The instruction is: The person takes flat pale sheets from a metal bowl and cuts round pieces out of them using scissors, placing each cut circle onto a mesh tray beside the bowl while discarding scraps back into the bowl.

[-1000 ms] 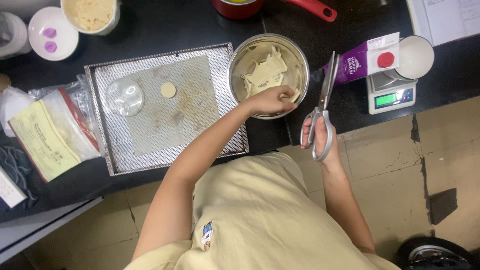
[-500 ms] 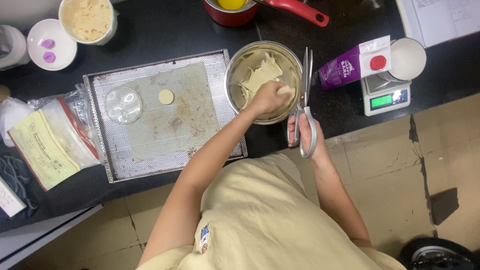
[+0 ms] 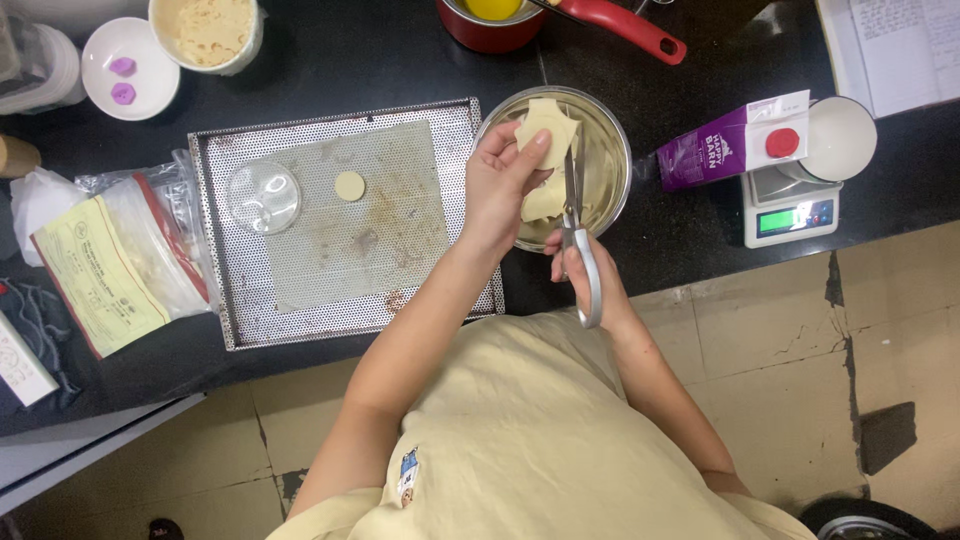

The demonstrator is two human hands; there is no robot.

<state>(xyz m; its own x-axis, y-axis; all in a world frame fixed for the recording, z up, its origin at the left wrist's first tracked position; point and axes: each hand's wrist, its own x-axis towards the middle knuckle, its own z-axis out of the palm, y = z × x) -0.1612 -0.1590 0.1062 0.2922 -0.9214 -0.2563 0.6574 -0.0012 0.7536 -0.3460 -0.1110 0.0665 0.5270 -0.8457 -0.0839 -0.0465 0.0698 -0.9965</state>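
Dough sheet (image 3: 547, 125) pinched in my left hand (image 3: 497, 185) over the steel bowl (image 3: 610, 150); my right hand (image 3: 585, 270), fingers through the scissors (image 3: 578, 240), should cut steadily along its edge.

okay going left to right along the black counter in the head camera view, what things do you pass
Clear plastic bag with a yellow sheet → perforated baking tray → steel bowl of pale dough sheets → purple carton → digital kitchen scale.

Red pan (image 3: 497, 22) cut off at top edge; scissor blades (image 3: 572, 178) partly behind dough square (image 3: 548, 128).
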